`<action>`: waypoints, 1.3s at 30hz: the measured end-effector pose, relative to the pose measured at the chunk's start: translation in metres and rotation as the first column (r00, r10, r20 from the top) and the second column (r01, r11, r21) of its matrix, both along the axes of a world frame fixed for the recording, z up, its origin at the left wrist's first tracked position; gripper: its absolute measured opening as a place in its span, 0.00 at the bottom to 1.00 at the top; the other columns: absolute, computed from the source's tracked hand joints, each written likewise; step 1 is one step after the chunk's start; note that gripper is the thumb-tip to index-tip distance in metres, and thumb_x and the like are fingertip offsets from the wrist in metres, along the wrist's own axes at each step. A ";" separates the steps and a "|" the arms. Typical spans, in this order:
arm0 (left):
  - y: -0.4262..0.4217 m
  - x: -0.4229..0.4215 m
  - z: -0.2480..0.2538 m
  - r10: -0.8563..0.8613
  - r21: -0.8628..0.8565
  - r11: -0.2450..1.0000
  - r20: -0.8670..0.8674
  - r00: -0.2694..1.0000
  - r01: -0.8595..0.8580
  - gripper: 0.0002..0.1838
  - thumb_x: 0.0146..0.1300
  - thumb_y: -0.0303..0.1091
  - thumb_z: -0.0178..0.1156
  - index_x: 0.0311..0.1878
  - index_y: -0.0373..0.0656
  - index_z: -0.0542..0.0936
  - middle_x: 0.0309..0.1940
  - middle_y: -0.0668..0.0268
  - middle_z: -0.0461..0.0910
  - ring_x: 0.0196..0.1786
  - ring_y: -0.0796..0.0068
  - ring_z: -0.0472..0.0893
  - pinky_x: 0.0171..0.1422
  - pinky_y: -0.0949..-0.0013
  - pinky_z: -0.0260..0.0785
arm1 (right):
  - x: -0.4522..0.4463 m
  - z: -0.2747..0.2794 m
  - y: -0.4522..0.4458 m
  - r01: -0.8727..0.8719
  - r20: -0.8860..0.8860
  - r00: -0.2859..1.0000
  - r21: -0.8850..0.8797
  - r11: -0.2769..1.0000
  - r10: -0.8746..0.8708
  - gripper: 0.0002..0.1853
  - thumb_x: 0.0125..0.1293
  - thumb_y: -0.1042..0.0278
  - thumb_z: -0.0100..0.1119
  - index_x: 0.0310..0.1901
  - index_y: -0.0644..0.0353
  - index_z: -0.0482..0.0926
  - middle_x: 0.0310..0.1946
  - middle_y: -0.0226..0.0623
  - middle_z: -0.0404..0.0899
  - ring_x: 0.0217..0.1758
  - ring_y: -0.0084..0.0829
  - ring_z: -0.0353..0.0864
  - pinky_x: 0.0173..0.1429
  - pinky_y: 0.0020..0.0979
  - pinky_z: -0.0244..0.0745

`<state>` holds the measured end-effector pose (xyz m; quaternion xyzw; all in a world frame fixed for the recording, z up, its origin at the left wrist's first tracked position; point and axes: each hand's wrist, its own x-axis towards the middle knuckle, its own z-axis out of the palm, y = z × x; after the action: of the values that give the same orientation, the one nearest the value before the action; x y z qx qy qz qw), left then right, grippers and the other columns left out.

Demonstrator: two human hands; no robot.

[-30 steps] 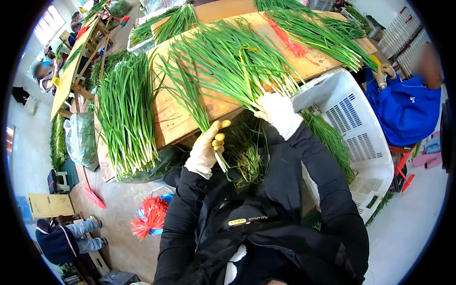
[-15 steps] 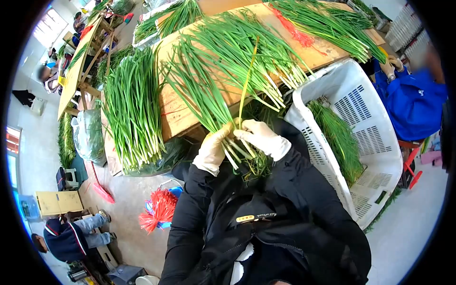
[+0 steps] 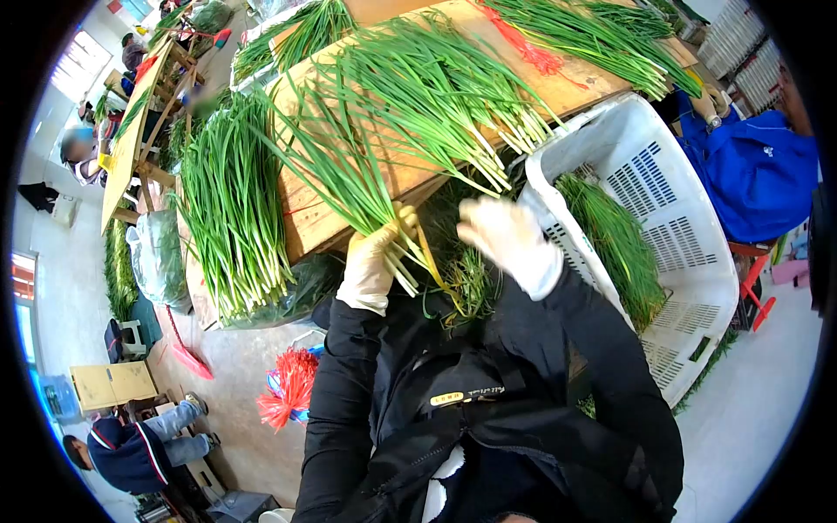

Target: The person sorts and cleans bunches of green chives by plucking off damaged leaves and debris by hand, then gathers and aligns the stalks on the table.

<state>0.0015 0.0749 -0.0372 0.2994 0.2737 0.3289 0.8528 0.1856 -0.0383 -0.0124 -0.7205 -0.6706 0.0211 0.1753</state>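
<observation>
White-gloved, my left hand [image 3: 375, 253] is closed round the stems of a small bunch of green stalks [image 3: 342, 179], whose leaves fan over the table edge. A yellow leaf [image 3: 429, 253] hangs beside its fingers. My right hand [image 3: 501, 235], also gloved and slightly blurred, is off the table between the bunch and the white crate, apart from both; its fingers look spread and hold nothing visible. Just beyond it, a loose pile of stalks [image 3: 445, 96] lies on the wooden table [image 3: 305, 222]. At the left a thick pile of stalks [image 3: 231, 209] covers the table end.
A white crate [image 3: 667, 218] with greens inside stands at the right, near a co-worker in blue [image 3: 754, 174]. Red strips [image 3: 288, 383] and a red-headed brush [image 3: 190, 359] are at lower left. Another person [image 3: 131, 453] sits beyond. Red netting [image 3: 532, 54] lies on the table.
My right hand first left the large pile and met my left hand at a yellow leaf, then moved away to the right. The held bunch has grown, and the yellow leaf now hangs down.
</observation>
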 end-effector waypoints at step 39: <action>0.008 -0.007 -0.005 -0.255 0.029 0.966 0.000 0.967 0.255 0.21 0.59 0.40 0.58 0.51 0.36 0.73 0.34 0.69 0.80 0.31 0.85 0.75 0.34 0.83 0.65 | -0.055 0.021 -0.018 -0.418 -0.815 0.207 0.426 0.802 0.541 0.15 0.65 0.66 0.51 0.20 0.61 0.74 0.17 0.33 0.76 0.19 0.26 0.73 0.23 0.25 0.65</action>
<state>-0.0053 0.0833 -0.0418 0.3440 0.2266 0.2208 0.8841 0.1305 -0.0560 0.0091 -0.3293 -0.6476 0.4281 0.5375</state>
